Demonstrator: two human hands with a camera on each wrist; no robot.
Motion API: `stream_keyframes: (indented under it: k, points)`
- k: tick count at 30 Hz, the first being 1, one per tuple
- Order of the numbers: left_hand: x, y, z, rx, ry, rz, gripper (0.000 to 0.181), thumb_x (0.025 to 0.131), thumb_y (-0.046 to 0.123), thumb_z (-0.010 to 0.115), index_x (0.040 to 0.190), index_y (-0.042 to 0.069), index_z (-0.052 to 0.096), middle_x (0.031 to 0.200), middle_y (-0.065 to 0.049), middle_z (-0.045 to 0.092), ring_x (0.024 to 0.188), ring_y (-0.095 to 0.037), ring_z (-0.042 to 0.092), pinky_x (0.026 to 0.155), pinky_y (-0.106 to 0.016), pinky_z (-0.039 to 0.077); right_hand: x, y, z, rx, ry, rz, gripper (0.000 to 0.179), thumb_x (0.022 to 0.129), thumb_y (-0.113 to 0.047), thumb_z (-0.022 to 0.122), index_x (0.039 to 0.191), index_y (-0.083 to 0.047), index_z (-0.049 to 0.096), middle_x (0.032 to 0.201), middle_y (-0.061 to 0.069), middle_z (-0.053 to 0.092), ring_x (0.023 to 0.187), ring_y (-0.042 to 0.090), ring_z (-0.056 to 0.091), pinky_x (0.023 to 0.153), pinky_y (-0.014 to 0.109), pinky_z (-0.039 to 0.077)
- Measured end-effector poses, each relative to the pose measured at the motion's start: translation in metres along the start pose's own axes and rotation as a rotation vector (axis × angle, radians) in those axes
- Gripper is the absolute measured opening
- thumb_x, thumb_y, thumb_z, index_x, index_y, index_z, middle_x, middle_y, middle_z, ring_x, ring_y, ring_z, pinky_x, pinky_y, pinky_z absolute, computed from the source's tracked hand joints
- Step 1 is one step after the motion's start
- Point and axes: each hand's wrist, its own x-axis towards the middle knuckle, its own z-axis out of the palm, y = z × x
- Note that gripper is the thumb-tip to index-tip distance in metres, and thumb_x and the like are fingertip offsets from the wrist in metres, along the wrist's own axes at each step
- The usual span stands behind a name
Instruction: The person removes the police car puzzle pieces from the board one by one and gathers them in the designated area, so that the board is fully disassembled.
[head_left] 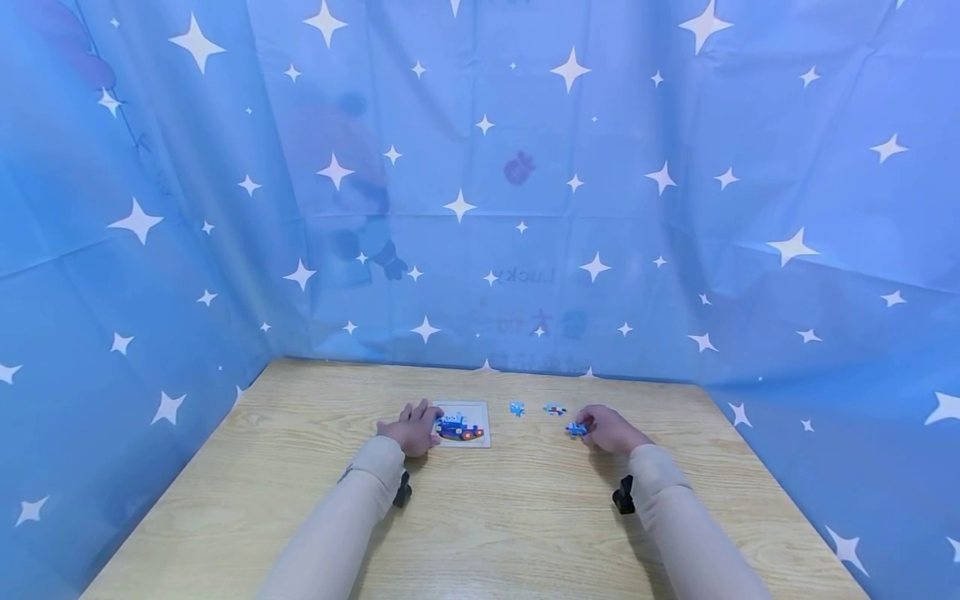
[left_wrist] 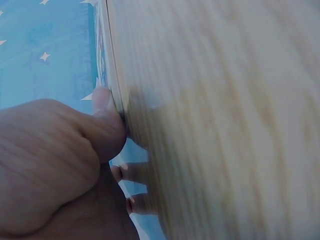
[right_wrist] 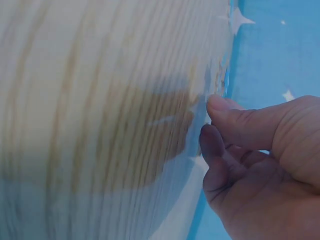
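A jigsaw puzzle board (head_left: 477, 410) with a pale border and a picture of a blue and red boat lies on the table. At its left edge rests my left hand (head_left: 412, 428), fingers spread and the thumb touching the near-left part. Off to the right, my right hand (head_left: 609, 430) has thumb and curled fingers at a blue puzzle piece (head_left: 576, 429) close over the tabletop. The right wrist view shows thumb (right_wrist: 225, 106) and fingers low by the wood, the piece itself mostly hidden there.
Two loose puzzle pieces lie between board and right hand: a light blue one (head_left: 517, 408) and a multicoloured one (head_left: 555, 409). The wooden table (head_left: 480, 525) backs onto a blue curtain (head_left: 480, 167) with white stars, which also hangs along both sides.
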Motion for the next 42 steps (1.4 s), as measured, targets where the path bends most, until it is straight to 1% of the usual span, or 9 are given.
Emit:
stream_keyframes:
  k: [5, 12, 15, 22, 27, 30, 34, 37, 42]
  points:
    - [0.003, -0.003, 0.001, -0.015, -0.008, 0.004, 0.052, 0.107, 0.029, 0.050, 0.156, 0.024, 0.034, 0.170, -0.012, 0.011, 0.154, -0.041, 0.011, 0.105, -0.085, 0.007, -0.002, 0.002, -0.004, -0.027, 0.019, 0.001, 0.023, 0.089, 0.012, 0.065, 0.110, 0.005, 0.060, 0.106, 0.015, 0.061, 0.097, 0.029, 0.058, 0.078, 0.040, 0.050]
    - [0.013, -0.009, 0.008, -0.011, -0.003, 0.001, 0.051, 0.107, 0.031, 0.049, 0.155, 0.026, 0.035, 0.170, -0.010, 0.010, 0.154, -0.040, 0.008, 0.104, -0.085, 0.006, -0.003, 0.011, -0.005, -0.005, 0.004, 0.056, 0.023, 0.091, 0.014, 0.061, 0.112, 0.003, 0.060, 0.105, 0.013, 0.060, 0.096, 0.026, 0.057, 0.076, 0.040, 0.049]
    - [0.014, -0.009, 0.009, -0.006, 0.011, -0.003, 0.051, 0.107, 0.031, 0.049, 0.155, 0.025, 0.035, 0.170, -0.010, 0.011, 0.155, -0.039, 0.008, 0.105, -0.084, 0.007, -0.004, 0.014, -0.006, -0.005, -0.002, 0.050, 0.024, 0.091, 0.015, 0.060, 0.113, 0.004, 0.060, 0.106, 0.014, 0.060, 0.097, 0.027, 0.058, 0.078, 0.041, 0.050]
    - [0.017, -0.011, 0.012, 0.004, 0.002, -0.018, 0.052, 0.108, 0.032, 0.047, 0.157, 0.027, 0.033, 0.171, -0.008, 0.008, 0.155, -0.037, 0.006, 0.108, -0.082, 0.006, -0.008, 0.019, -0.010, -0.046, -0.016, 0.029, 0.022, 0.093, 0.012, 0.061, 0.114, 0.005, 0.061, 0.109, 0.017, 0.061, 0.102, 0.031, 0.058, 0.082, 0.043, 0.052]
    - [0.019, -0.012, 0.014, -0.007, 0.017, -0.011, 0.051, 0.107, 0.032, 0.048, 0.156, 0.027, 0.034, 0.171, -0.008, 0.009, 0.155, -0.038, 0.007, 0.107, -0.083, 0.007, -0.007, 0.023, -0.012, -0.030, -0.005, 0.033, 0.022, 0.092, 0.013, 0.061, 0.113, 0.004, 0.061, 0.109, 0.016, 0.061, 0.104, 0.032, 0.059, 0.084, 0.046, 0.052]
    - [0.019, -0.013, 0.014, 0.002, 0.016, -0.011, 0.052, 0.107, 0.034, 0.048, 0.157, 0.028, 0.033, 0.171, -0.007, 0.008, 0.155, -0.038, 0.006, 0.106, -0.083, 0.007, -0.007, 0.024, -0.012, -0.023, -0.004, 0.037, 0.022, 0.092, 0.012, 0.062, 0.112, 0.004, 0.061, 0.110, 0.016, 0.061, 0.104, 0.032, 0.058, 0.085, 0.047, 0.051]
    - [0.017, -0.011, 0.013, 0.020, 0.009, -0.015, 0.053, 0.107, 0.034, 0.048, 0.157, 0.028, 0.031, 0.171, -0.008, 0.008, 0.155, -0.037, 0.005, 0.106, -0.083, 0.007, -0.007, 0.025, -0.012, -0.030, -0.003, 0.034, 0.021, 0.092, 0.011, 0.063, 0.112, 0.003, 0.061, 0.111, 0.016, 0.061, 0.107, 0.033, 0.057, 0.088, 0.049, 0.051]
    - [0.012, -0.007, 0.008, 0.018, 0.002, -0.017, 0.052, 0.107, 0.031, 0.048, 0.157, 0.027, 0.031, 0.171, -0.009, 0.009, 0.155, -0.037, 0.005, 0.106, -0.084, 0.007, -0.006, 0.027, -0.013, -0.036, 0.000, 0.028, 0.021, 0.092, 0.010, 0.064, 0.112, 0.003, 0.061, 0.111, 0.016, 0.061, 0.107, 0.034, 0.058, 0.089, 0.049, 0.051]
    - [0.016, -0.011, 0.010, 0.009, 0.017, -0.006, 0.052, 0.107, 0.033, 0.049, 0.156, 0.027, 0.032, 0.171, -0.009, 0.009, 0.155, -0.038, 0.005, 0.105, -0.084, 0.008, -0.006, 0.030, -0.015, -0.035, 0.001, 0.030, 0.021, 0.093, 0.010, 0.064, 0.113, 0.004, 0.061, 0.110, 0.015, 0.061, 0.105, 0.032, 0.058, 0.088, 0.048, 0.051]
